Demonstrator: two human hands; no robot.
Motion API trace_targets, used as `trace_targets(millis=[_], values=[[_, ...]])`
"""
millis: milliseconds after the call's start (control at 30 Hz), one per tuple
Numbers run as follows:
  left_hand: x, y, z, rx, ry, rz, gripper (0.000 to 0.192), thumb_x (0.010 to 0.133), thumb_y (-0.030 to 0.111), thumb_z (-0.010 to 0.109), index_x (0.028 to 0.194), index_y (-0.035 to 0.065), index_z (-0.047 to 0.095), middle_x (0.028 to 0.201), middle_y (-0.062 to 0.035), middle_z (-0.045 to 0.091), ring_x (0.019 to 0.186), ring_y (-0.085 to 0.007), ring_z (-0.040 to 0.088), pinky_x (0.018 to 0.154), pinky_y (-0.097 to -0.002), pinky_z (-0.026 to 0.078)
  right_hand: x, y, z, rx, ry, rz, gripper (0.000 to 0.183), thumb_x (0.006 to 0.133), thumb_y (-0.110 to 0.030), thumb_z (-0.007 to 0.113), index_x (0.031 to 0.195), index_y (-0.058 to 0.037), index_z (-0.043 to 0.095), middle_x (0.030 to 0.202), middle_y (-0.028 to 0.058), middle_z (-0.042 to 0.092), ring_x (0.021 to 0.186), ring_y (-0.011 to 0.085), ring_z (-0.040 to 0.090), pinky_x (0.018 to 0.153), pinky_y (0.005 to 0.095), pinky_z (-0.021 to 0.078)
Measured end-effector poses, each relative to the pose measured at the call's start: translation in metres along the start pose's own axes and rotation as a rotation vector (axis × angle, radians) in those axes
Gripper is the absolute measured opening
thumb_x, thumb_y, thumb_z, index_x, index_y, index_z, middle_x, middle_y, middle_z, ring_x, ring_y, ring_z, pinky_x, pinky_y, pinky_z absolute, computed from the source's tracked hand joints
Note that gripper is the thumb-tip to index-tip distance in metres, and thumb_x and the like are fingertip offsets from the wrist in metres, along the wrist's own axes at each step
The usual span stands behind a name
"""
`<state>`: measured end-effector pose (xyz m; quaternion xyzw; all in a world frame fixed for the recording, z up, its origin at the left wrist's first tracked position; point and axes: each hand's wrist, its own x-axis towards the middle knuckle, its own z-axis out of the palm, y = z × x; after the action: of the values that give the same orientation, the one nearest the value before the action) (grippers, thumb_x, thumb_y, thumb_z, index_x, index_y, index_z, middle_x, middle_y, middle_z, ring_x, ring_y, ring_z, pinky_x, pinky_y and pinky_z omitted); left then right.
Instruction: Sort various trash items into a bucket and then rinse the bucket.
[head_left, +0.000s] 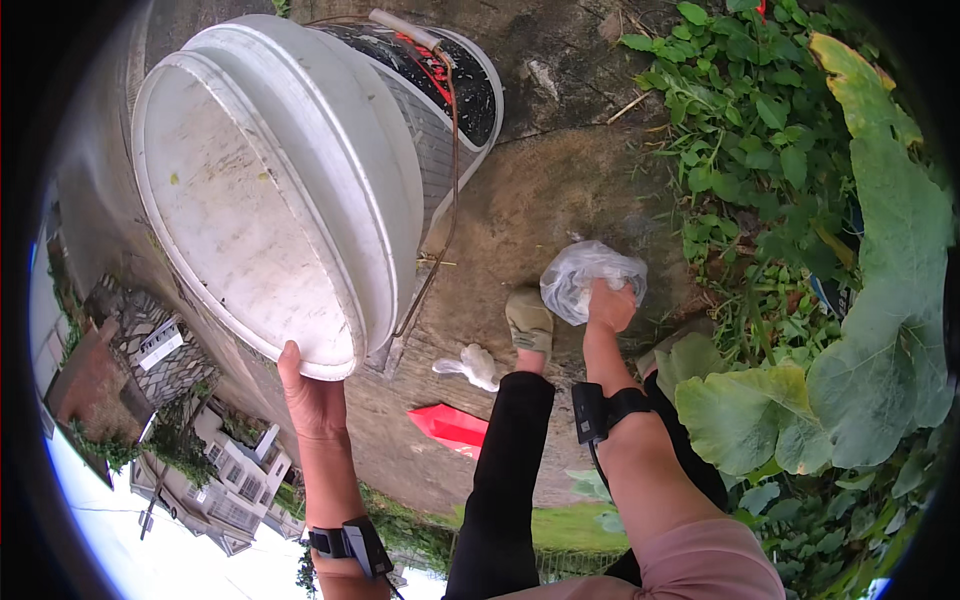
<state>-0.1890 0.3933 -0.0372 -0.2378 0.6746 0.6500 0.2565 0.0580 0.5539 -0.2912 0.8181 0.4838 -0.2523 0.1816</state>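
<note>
My left hand (315, 390) grips the near rim of a large white plastic bucket (300, 135), thumb over the edge of its round, dirt-specked end face (232, 217). The bucket is tilted, and its far part carries a black and red printed band. A bent wire handle (454, 150) with a pale plastic grip hangs along its side. My right hand (613, 306) reaches into a translucent plastic bag (562, 281) on the concrete, fingers hidden among whitish contents; whether they hold anything cannot be told.
A small knotted white plastic bag (478, 366) and a red packet (454, 427) lie on the concrete ground (517, 187) near my shoe (529, 319). Leafy plants (772, 135) and large broad leaves (877, 360) crowd the right side. Houses stand far off at lower left.
</note>
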Motion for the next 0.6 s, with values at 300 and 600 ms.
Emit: trace_targets(millis=[300,600], values=[[-0.005,0.023,0.01,-0.25,-0.083,-0.116,0.066,0.071,0.017,0.063,0.127,0.0031,0.031,0.124,-0.016,0.044,0.111,-0.0333,0.046,0.091,-0.0505,0.042,-0.116,0.04,-0.122,0.447,-0.394,-0.273,0.043,0.057,-0.022,0.068,0.092,0.0016,0.06,0.086,0.0188,0.063,0.082,0.0319,0.062,0.073,0.0346,0.0479],[-0.062,0.076,0.098,-0.073,-0.032,-0.014,0.039,0.07,0.013,0.062,0.103,0.0009,0.045,0.095,-0.0122,0.057,0.077,-0.0252,0.06,0.065,-0.0366,0.053,-0.125,0.067,-0.325,0.688,-0.616,-0.465,0.031,0.061,0.005,0.059,0.092,0.0022,0.059,0.085,0.0059,0.063,0.076,0.0129,0.058,0.072,0.0269,0.0464]])
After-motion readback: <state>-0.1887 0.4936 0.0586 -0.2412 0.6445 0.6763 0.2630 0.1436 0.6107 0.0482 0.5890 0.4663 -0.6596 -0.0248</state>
